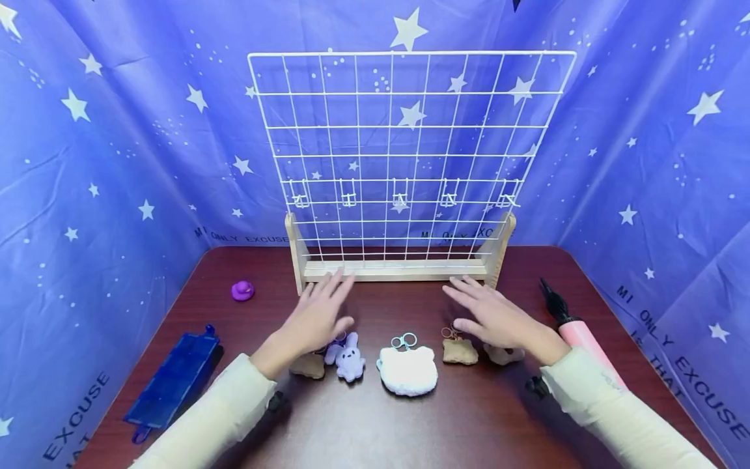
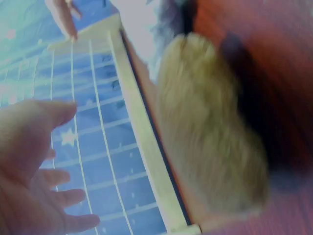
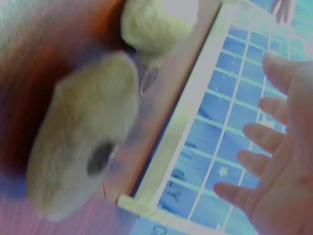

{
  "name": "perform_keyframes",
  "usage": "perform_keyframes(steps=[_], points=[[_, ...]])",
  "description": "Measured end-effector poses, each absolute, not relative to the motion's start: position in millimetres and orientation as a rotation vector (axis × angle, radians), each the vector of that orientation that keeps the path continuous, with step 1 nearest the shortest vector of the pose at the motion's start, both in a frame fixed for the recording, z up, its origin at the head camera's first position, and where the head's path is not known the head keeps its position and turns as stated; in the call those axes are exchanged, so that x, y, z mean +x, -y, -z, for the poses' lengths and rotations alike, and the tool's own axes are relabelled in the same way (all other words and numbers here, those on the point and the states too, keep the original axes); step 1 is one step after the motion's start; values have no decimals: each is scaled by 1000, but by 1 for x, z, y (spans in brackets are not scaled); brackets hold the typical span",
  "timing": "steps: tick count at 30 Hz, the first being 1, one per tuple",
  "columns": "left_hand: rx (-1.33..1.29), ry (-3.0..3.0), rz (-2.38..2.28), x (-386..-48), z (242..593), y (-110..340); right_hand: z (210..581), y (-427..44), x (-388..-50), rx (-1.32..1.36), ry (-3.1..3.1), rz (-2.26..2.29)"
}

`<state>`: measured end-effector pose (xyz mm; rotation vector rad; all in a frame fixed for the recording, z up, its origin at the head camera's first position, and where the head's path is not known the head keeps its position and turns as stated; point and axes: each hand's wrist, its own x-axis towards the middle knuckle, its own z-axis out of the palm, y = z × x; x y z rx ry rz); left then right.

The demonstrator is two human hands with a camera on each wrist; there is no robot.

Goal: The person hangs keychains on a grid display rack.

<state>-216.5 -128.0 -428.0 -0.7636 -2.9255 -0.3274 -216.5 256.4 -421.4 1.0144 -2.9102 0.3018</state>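
Observation:
My left hand (image 1: 316,312) hovers with spread fingers above a brown plush keychain (image 1: 308,366) and a lavender bunny plush keychain (image 1: 349,361). On the other side my right hand (image 1: 492,316), also spread, is over a pale brown plush (image 1: 505,355) that it partly hides. A smaller brown plush keychain (image 1: 459,352) lies just left of that one. Between the hands rests a fluffy white plush keychain (image 1: 408,372) with a light-blue ring clasp. Both wrist views show palms holding nothing; the plush (image 2: 210,127) in the left one and the plush (image 3: 85,137) in the right one are blurred.
Behind the hands stands a white wire grid (image 1: 404,156) on a wooden base (image 1: 398,271), with several hooks (image 1: 400,198) in a row. A purple toy duck (image 1: 242,291) and a flat dark-blue object (image 1: 172,378) lie left. A long pink-and-black object (image 1: 588,345) lies right.

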Motion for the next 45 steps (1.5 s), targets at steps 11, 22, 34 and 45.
perform_keyframes(steps=[11,22,34,45], points=[[-347,2551,796,-252,406,176,423,-302,-240,959,2918,-550],[-66,2431,1121,-297,386,194,449,-331,-257,1053,3075,-637],[21,2458,1208,-322,377,195,472,-342,-257,1126,3010,-737],[42,2463,1217,-324,382,198,475,-341,-257,1096,3019,-752]])
